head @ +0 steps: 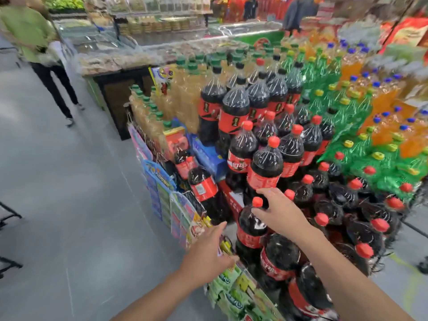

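A stepped shop display holds several large cola bottles with red caps and red labels. My right hand [278, 210] reaches over the lowest front row and its fingers curl around the neck of one cola bottle [251, 224], just under its red cap. My left hand [208, 247] is stretched forward with straight fingers at the display's left edge, beside the hanging snack packets [196, 228]; it holds nothing. A taller cola bottle [266, 167] stands right behind my right hand.
Green bottles [361, 144] and orange bottles [389, 105] fill the right of the display, pale yellow ones [183, 98] the back left. A person in a green top [30, 35] stands in the grey aisle at far left. Black metal frames [9, 262] edge the left side.
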The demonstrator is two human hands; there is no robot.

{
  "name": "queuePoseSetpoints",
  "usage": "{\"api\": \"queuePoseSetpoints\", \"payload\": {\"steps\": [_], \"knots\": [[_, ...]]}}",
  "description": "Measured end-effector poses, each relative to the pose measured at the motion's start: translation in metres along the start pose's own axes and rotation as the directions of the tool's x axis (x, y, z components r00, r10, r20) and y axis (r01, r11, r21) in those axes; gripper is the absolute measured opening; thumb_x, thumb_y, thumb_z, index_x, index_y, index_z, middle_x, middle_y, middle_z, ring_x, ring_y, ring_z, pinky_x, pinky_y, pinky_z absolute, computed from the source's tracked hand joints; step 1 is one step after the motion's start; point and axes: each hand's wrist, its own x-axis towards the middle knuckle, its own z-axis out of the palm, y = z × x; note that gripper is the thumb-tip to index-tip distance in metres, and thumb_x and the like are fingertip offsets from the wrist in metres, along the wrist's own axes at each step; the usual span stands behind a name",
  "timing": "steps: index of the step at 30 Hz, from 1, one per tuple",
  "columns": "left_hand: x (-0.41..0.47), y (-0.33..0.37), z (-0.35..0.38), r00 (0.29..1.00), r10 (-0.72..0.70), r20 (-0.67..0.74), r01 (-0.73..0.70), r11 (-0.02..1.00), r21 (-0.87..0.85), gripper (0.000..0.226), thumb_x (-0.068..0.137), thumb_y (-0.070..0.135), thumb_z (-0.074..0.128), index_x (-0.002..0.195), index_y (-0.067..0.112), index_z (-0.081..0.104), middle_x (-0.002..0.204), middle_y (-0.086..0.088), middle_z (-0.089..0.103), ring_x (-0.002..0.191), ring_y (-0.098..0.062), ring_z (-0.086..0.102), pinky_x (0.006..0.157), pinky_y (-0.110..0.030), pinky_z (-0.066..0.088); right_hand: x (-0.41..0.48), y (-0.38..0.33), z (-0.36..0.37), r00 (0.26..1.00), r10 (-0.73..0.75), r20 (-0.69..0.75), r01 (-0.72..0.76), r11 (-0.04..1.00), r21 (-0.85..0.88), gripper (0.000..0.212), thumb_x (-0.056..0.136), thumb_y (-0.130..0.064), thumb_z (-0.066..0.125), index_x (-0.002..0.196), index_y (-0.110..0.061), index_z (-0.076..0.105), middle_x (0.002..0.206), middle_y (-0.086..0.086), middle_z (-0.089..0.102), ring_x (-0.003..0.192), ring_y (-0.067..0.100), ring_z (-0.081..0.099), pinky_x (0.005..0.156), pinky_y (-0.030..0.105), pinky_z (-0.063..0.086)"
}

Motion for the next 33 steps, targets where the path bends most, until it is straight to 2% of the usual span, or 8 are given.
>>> {"api": "queuePoseSetpoints", "payload": {"steps": [3, 9, 13, 19, 24, 28, 31, 33], "knots": [[0.037, -0.01, 0.002, 0.998, 0.001, 0.059, -0.003, 1.0, 0.023, 0.101, 0.091, 0.055, 0.072, 0.167, 0.027, 0.012, 0.17, 0.006, 0.023, 0.156, -0.013, 0.023, 0.125, -0.036, 0.027, 0.031, -0.005, 0.012, 0.996, 0.03, 0.08, -0.023, 0.995, -0.093, 0.057, 0.095, -0.052, 0.061, 0.147, -0.032, 0.047, 0.146, -0.005, 0.046, 0.129, 0.021, 0.056, 0.1, 0.04, 0.049], [0.122, -0.013, 0.011, 0.983, 0.065, 0.173, -0.08, 0.993, 0.084, 0.111, 0.082, 0.058, 0.079, 0.166, 0.023, 0.014, 0.169, 0.007, 0.027, 0.154, -0.013, 0.028, 0.123, -0.032, 0.029, 0.04, -0.006, 0.025, 0.991, 0.115, 0.066, -0.105, 0.984, -0.141, 0.038, 0.089, -0.051, 0.062, 0.125, -0.038, 0.061, 0.12, -0.01, 0.057, 0.112, 0.024, 0.064, 0.09, 0.039, 0.053], [0.162, -0.018, 0.029, 0.942, 0.077, 0.326, -0.093, 0.995, 0.033, 0.107, 0.067, 0.06, 0.087, 0.153, 0.037, 0.029, 0.148, 0.014, 0.05, 0.137, -0.011, 0.051, 0.109, -0.034, 0.046, 0.038, -0.008, 0.028, 0.967, 0.248, 0.054, -0.231, 0.949, -0.216, 0.036, 0.09, -0.049, 0.061, 0.119, -0.027, 0.061, 0.115, 0.0, 0.053, 0.102, 0.032, 0.065, 0.081, 0.041, 0.054], [0.186, -0.035, 0.045, 0.875, 0.223, 0.43, -0.273, 0.96, 0.059, 0.122, 0.064, 0.069, 0.082, 0.159, 0.033, 0.014, 0.157, 0.009, 0.046, 0.134, -0.019, 0.056, 0.101, -0.039, 0.051, 0.029, -0.014, 0.031, 0.909, 0.417, 0.015, -0.411, 0.901, -0.135, 0.027, 0.089, -0.045, 0.064, 0.102, -0.022, 0.062, 0.103, -0.002, 0.048, 0.093, 0.029, 0.063, 0.079, 0.045, 0.053], [0.213, -0.032, 0.032, 0.733, 0.356, 0.58, -0.492, 0.866, 0.09, 0.122, 0.074, 0.062, 0.083, 0.162, 0.019, 0.01, 0.167, -0.003, 0.029, 0.144, -0.025, 0.046, 0.109, -0.038, 0.046, 0.028, -0.024, 0.039, 0.826, 0.559, -0.067, -0.563, 0.82, -0.103, 0.032, 0.088, -0.05, 0.067, 0.107, -0.025, 0.063, 0.104, -0.004, 0.052, 0.097, 0.022, 0.061, 0.08, 0.041, 0.053], [0.243, -0.034, 0.021, 0.609, 0.355, 0.71, -0.511, 0.86, 0.008, 0.133, 0.073, 0.06, 0.086, 0.165, 0.022, -0.002, 0.173, -0.002, 0.016, 0.155, -0.019, 0.028, 0.12, -0.034, 0.034, 0.04, -0.034, 0.045, 0.802, 0.589, -0.097, -0.597, 0.786, -0.161, 0.036, 0.086, -0.053, 0.063, 0.11, -0.028, 0.061, 0.107, -0.006, 0.056, 0.106, 0.021, 0.057, 0.081, 0.04, 0.052], [0.253, -0.04, -0.001, 0.571, 0.345, 0.745, -0.499, 0.867, -0.02, 0.13, 0.078, 0.056, 0.084, 0.166, 0.021, -0.005, 0.173, -0.002, 0.016, 0.158, -0.016, 0.02, 0.126, -0.033, 0.025, 0.045, -0.035, 0.047, 0.801, 0.593, -0.086, -0.598, 0.783, -0.171, 0.042, 0.086, -0.055, 0.06, 0.12, -0.032, 0.059, 0.111, -0.009, 0.057, 0.109, 0.019, 0.058, 0.083, 0.038, 0.053], [0.256, -0.046, -0.025, 0.593, 0.399, 0.699, -0.552, 0.834, -0.008, 0.107, 0.087, 0.047, 0.078, 0.166, 0.02, 0.012, 0.169, 0.001, 0.026, 0.155, -0.015, 0.025, 0.123, -0.028, 0.025, 0.046, -0.036, 0.049, 0.813, 0.576, -0.079, -0.581, 0.796, -0.169, 0.049, 0.087, -0.057, 0.062, 0.13, -0.035, 0.054, 0.118, -0.012, 0.056, 0.112, 0.016, 0.057, 0.084, 0.033, 0.051]]}}
